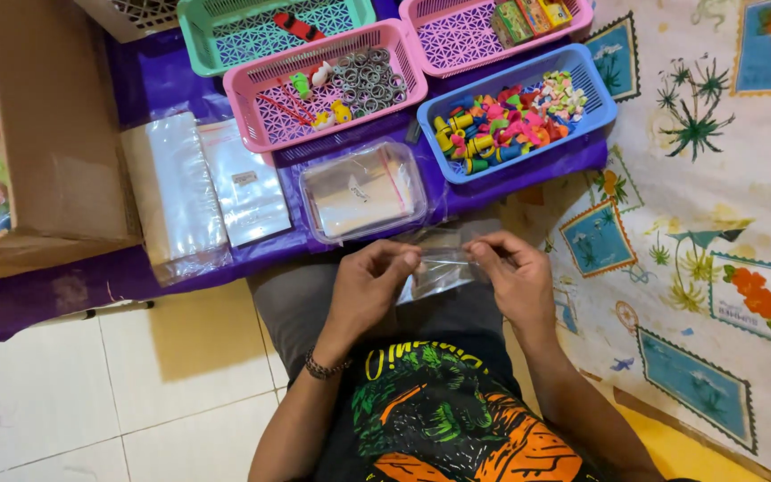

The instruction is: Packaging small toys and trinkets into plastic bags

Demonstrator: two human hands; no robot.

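Both hands pinch one small clear plastic bag [442, 268] above the person's lap: the left hand [369, 284] grips its left edge, the right hand [512, 275] its right edge, fingers closed on the film. Just beyond them, on a purple sheet [158, 80], lies a clear tub of bags [363, 190]. Farther off stand a blue basket [515, 112] of colourful small pieces and a pink basket [332, 85] holding metal rings.
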